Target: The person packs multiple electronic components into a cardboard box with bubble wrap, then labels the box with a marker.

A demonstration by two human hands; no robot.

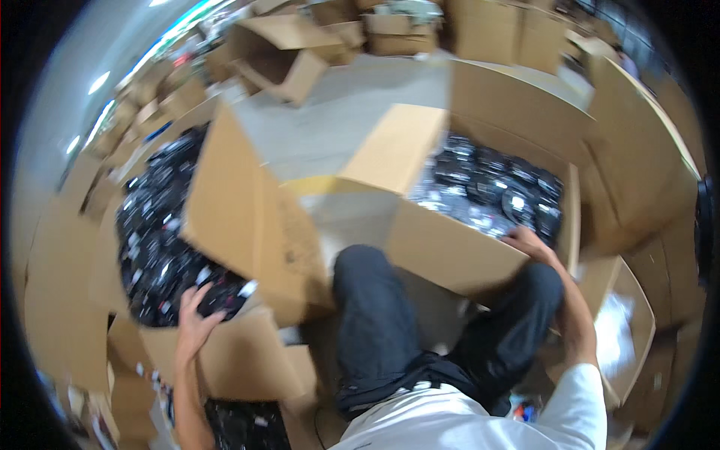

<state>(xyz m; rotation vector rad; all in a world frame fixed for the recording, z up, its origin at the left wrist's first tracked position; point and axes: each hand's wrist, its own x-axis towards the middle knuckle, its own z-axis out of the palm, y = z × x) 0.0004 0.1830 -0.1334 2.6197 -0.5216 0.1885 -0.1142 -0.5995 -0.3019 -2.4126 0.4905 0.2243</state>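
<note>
Two cartons (457, 251) flank you: your left hand (197, 319) spreads wide at black packages (157, 255); your right hand (527, 242) is at the other's near rim, grip unclear.

Black packages (161, 247), brown boxes (454, 247), white shirt (427, 420)

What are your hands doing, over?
Left hand spread at glossy black packages. Right hand at rim of brown cardboard box. Brown cardboard flap beside packages.
</note>
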